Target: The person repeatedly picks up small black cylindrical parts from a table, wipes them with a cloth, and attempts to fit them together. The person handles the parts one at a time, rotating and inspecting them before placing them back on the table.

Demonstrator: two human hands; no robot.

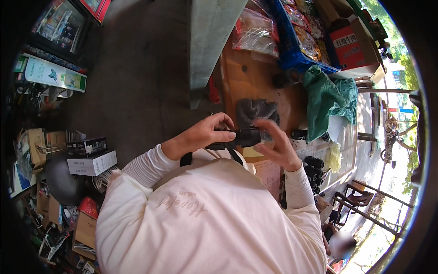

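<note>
My left hand is closed round a black, tube-shaped thing in front of my chest; its exact kind does not show. At the tube's right end, my right hand has its thumb and fingers spread apart, and whether they touch it I cannot tell. Just beyond lies a crumpled dark grey cloth on the brown wooden table. Several similar black cylinders stand grouped to the right of my right forearm. Another dark cylinder sits farther back, near a blue crate.
The blue crate holds packaged food, with a red carton beside it. A green plastic bag lies on the right. A grey metal panel borders the table's left. Boxes are stacked left; a person is at lower right.
</note>
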